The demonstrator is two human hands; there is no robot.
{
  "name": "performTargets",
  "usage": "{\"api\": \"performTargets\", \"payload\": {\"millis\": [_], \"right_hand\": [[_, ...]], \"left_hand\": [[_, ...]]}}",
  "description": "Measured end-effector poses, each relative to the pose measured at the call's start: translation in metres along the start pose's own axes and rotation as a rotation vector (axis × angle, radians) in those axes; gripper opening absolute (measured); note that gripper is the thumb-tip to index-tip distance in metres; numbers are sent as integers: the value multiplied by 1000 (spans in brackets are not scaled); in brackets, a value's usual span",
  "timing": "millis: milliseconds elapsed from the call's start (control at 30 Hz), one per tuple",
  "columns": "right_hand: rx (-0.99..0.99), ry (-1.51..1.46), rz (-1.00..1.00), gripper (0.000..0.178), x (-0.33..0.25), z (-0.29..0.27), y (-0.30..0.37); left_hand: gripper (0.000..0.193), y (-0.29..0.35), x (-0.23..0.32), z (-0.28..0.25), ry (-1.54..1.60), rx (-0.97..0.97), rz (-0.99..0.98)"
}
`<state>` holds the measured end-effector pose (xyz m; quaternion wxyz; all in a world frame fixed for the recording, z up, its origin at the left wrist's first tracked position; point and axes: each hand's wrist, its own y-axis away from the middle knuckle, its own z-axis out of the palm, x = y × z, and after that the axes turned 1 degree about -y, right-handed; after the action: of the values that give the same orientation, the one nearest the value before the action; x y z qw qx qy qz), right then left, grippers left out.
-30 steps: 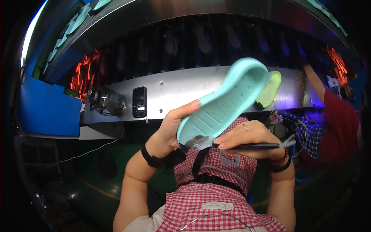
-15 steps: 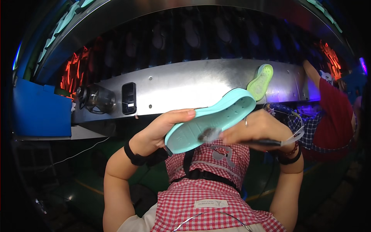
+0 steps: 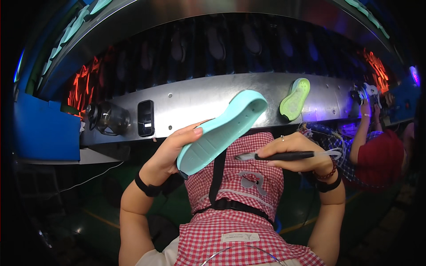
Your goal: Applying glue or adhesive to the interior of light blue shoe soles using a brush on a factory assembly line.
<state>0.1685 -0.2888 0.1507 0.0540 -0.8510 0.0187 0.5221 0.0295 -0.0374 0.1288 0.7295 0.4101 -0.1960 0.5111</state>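
Observation:
My left hand (image 3: 181, 142) is closed round the heel end of a turquoise shoe sole (image 3: 222, 131), thumb over its upper edge. The sole is tilted, its hollow inner side facing me, with small holes at the far end. My right hand (image 3: 293, 150) grips a brush (image 3: 284, 156) with a black handle and a clear tube at its back end. The bristles point left, a short way off the sole's lower right edge. A yellow-green sole (image 3: 295, 99) lies on the metal table beyond my right hand.
On the metal bench (image 3: 199, 99) lie a black phone (image 3: 145, 118) and a clear jug (image 3: 108, 118) at the left. Behind runs a dark conveyor (image 3: 217, 46) carrying several soles. A co-worker in a red top (image 3: 379, 153) works at the far right.
The brush has come away from the sole's inside to the right. My left hand has shifted the sole slightly left and turned it. The co-worker's arm has moved.

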Motion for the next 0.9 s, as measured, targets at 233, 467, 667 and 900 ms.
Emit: {"api": "performTargets", "payload": {"millis": [233,467,667,900], "right_hand": [[449,-581,274,18,7,48,-25],[672,-395,79,18,22,72,-30],[753,-223,31,15,22,79,-32],[1077,209,-42,14,53,56,-39]], "left_hand": [[48,-22,-28,4,488,-112,27],[46,-30,-36,-2,477,-12,121],[45,-33,-40,-9,486,-12,166],[43,-29,-47,-12,524,-10,118]]}}
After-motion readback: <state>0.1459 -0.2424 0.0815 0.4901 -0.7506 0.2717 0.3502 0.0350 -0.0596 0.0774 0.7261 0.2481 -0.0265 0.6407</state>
